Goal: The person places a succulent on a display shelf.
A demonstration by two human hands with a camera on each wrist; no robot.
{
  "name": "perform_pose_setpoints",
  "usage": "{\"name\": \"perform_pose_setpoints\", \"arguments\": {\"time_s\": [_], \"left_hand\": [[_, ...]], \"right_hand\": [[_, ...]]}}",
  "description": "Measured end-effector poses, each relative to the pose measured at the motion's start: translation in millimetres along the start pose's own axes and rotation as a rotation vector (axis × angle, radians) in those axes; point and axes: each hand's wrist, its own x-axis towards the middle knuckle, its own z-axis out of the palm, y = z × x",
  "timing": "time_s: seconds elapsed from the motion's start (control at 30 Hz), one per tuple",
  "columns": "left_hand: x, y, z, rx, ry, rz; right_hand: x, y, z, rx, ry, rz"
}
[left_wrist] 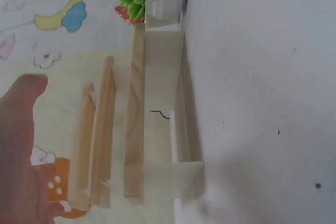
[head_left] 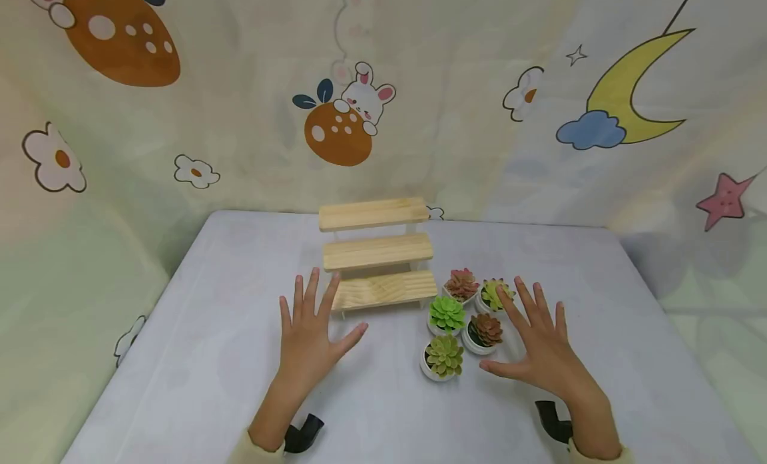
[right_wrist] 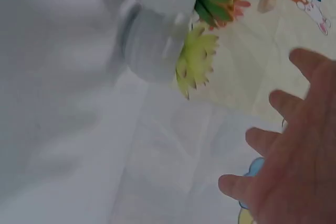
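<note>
My left hand (head_left: 309, 344) is spread over the table in front of a three-step wooden shelf (head_left: 379, 252), its fingertips overlapping the lowest board in the head view. Nothing is in it. To the right, my right hand (head_left: 548, 354) is also spread and holds nothing, beside several small potted succulents in white pots. These are a pinkish-red one (head_left: 462, 285), a yellow-green one (head_left: 495, 294), a bright green one (head_left: 447, 313), a reddish-brown one (head_left: 485, 330) and an olive-green one (head_left: 444, 356) nearest me. In the left wrist view the shelf's boards (left_wrist: 135, 114) appear edge-on, on white supports.
A white-covered table (head_left: 240, 304) carries everything. Behind it hangs a cloth (head_left: 455, 118) printed with rabbits, flowers and a moon. Black curved pieces (head_left: 305, 433) show by both wrists.
</note>
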Motion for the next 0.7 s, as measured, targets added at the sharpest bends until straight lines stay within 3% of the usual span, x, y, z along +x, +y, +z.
{"name": "perform_pose_setpoints", "arguments": {"time_s": [0.13, 0.23, 0.3, 0.47, 0.6, 0.7], "left_hand": [[12.1, -14.9, 3.4, -0.328, -0.015, -0.140], [20.9, -26.4, 8.9, -0.610, -0.046, -0.297], [25.2, -32.1, 13.1, -0.749, -0.087, -0.405], [34.0, -35.5, 16.3, -0.979, -0.170, -0.561], [36.2, -36.3, 20.0, -1.133, -0.174, -0.637], [35.5, -39.4, 28.7, -1.221, -0.171, -0.665]], "right_hand": [[1.0, -4.0, 3.7, 0.143, 0.143, 0.026], [-2.4, -11.7, 10.2, 0.281, 0.222, 0.116], [-5.5, -16.7, 16.0, 0.358, 0.236, 0.191], [-7.8, -21.4, 27.6, 0.440, 0.120, 0.332], [-3.6, -21.2, 32.2, 0.443, 0.008, 0.368], [-0.6, -19.9, 35.1, 0.437, -0.013, 0.386]]}}
